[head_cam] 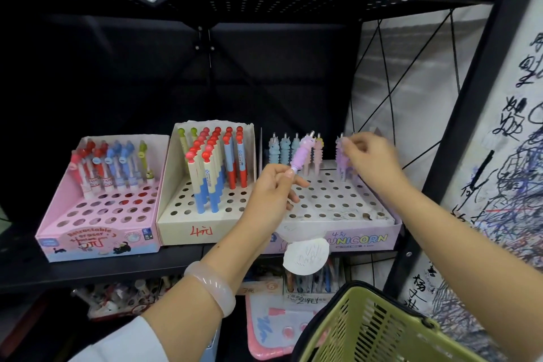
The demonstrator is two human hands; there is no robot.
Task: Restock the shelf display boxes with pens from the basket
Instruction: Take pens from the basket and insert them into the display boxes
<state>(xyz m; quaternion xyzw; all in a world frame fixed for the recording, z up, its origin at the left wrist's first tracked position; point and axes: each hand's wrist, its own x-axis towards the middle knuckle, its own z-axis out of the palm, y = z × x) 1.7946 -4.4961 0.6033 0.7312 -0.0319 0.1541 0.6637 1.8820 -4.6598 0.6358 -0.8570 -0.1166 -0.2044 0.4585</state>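
Three display boxes stand on the black shelf: a pink eraser box (100,239), a cream box (188,232) with red and blue pens, and a lilac unicorn box (361,239) with pastel unicorn pens along its back row. My left hand (269,188) pinches a purple unicorn pen (302,153) by its lower end, held upright over the unicorn box. At the back right of that box, my right hand (371,157) pinches the top of a lilac unicorn pen (340,159) standing in a hole. The green basket (379,329) hangs at the lower right.
A black shelf board runs overhead. A black upright post (458,138) and a scribbled white test sheet (511,173) border the right side. A white paper tag (305,256) hangs from the unicorn box. More stationery sits on the shelf below.
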